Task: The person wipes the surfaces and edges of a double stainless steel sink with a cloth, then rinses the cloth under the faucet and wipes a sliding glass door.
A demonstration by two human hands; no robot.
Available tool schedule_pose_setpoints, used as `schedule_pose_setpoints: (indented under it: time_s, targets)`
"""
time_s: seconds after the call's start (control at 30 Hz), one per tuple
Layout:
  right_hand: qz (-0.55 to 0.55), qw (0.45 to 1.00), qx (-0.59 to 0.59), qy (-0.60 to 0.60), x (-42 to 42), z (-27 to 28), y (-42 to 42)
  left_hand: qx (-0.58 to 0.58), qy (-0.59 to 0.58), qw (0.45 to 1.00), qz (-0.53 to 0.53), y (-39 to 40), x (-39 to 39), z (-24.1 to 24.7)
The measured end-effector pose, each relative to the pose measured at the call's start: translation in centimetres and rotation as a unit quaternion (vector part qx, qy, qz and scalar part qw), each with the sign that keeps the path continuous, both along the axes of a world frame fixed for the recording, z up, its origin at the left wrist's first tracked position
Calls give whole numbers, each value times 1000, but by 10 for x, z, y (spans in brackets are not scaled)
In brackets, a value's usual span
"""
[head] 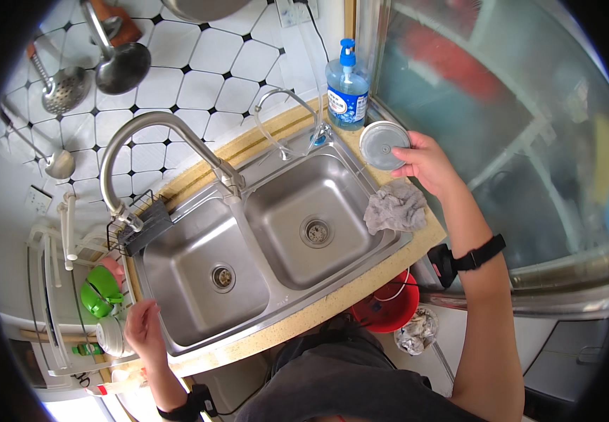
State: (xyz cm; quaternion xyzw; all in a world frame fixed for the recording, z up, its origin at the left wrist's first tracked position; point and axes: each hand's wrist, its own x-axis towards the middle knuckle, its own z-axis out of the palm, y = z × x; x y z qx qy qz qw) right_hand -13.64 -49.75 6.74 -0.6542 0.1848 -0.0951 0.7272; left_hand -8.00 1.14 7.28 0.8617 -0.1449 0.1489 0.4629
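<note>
Between the thumb and fingers of my right hand [424, 161] is a round grey disc with a pale rim [383, 146], perhaps a lid, held above the counter at the sink's right end. Just below it a crumpled grey cloth [396, 205] lies over the corner of the double-bowl stainless steel sink [271, 264]. Behind the disc stands a blue pump bottle [347, 89]. My left hand [145, 328] hovers by the left bowl's near corner, fingers loosely curled, with nothing visible in it. White stacked bowls [111, 336] are beside it.
A tall curved faucet [162, 118] arches over the left bowl, near a dark wire caddy [148, 224]. A thin curved tap [283, 92] rises behind the right bowl. Ladles [123, 68] hang on the tiled wall. A frosted glass panel [510, 158] borders the right side; a red bucket [389, 306] stands below.
</note>
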Motion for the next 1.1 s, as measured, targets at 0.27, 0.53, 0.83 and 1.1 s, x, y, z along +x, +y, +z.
schedule_pose_setpoints:
  time_s: [0.27,0.53,0.83,1.1]
  targets:
    - [39,988,63,-138,-65,107,131,-33,-127,971,-200,1,3,78]
    - [-45,930,-348,-112,-63,127,215,-14,-318,909,-269,13,12,205]
    - [-150,757,-609,-181,-71,218,230,82,-635,766,-59,-25,21,377]
    - [-185,606,-670,-387,-70,264,206,-297,-147,908,-257,-125,-18,554]
